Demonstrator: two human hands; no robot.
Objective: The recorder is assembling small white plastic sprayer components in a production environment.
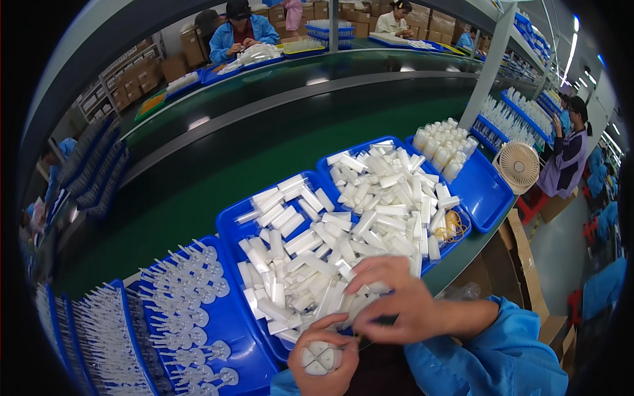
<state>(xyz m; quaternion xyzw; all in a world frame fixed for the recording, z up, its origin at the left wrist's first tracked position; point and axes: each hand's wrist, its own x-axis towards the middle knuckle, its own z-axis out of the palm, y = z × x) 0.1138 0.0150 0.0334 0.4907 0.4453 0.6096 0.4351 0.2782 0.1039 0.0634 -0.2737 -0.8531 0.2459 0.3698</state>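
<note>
My left hand (323, 363) is closed around a rounded bundle of white pieces (321, 358), whose end shows several wedge-shaped parts. Just above and to the right of it, my right hand (403, 303) is blurred by motion, its curved fingers apart. Whether anything thin lies between those fingertips I cannot make out. Both hands are at the near edge of a blue tray (228, 221) heaped with white pieces in clear sleeves (290, 264). A second blue tray (323, 165) beyond it holds more sleeved pieces (383, 178), with yellow rubber bands (452, 226) at its right side.
At left, blue trays (247, 343) carry clear stemmed parts (191, 317). Upright white bundles (444, 146) stand in a blue tray (487, 198) at right, beside a small fan (517, 165). A green conveyor belt (218, 158) runs behind; a metal post (490, 66) rises at right. Co-workers sit across.
</note>
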